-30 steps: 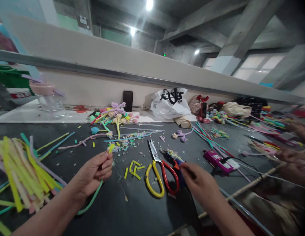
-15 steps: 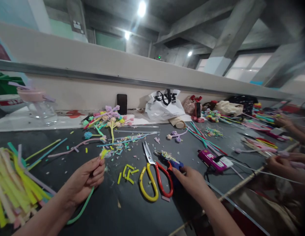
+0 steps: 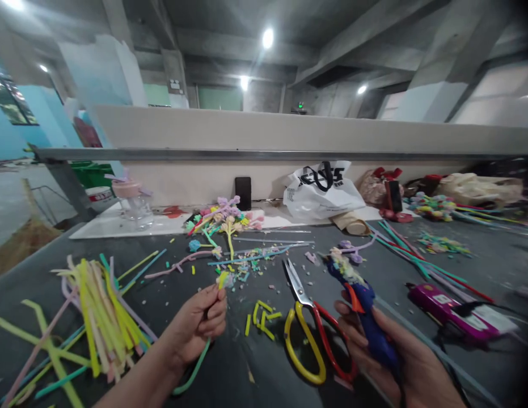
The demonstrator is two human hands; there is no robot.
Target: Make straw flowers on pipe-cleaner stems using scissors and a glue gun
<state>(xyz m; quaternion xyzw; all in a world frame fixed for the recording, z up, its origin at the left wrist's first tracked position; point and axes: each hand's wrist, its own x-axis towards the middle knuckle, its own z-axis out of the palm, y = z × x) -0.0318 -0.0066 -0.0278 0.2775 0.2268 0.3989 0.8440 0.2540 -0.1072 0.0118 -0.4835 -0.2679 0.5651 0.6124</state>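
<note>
My left hand (image 3: pixel 199 326) pinches a small yellow and pale piece (image 3: pixel 223 279) at its fingertips. A green fuzzy stem (image 3: pixel 194 371) loops down below the same hand. In my right hand (image 3: pixel 400 345) is a blue hot glue gun (image 3: pixel 376 331) with an orange trigger, lifted off the table and its nozzle end, crusted with pale bits, pointing up and to the left. Scissors (image 3: pixel 304 303) with one yellow and one red handle lie partly open between my hands. Several short yellow pieces (image 3: pixel 261 318) lie left of the scissors.
Yellow and pink fuzzy strips (image 3: pixel 100 311) are piled at left. Behind my hands are finished fuzzy flowers (image 3: pixel 223 215), a phone (image 3: pixel 243 192), a white bag (image 3: pixel 319 195) and a clear cup (image 3: pixel 135 209). A purple device (image 3: pixel 451 311) with a cord lies at right.
My right hand has picked the glue gun up off the table and tilted it. The left hand keeps its pinch. The view has turned left, and the co-worker's hands are out of sight.
</note>
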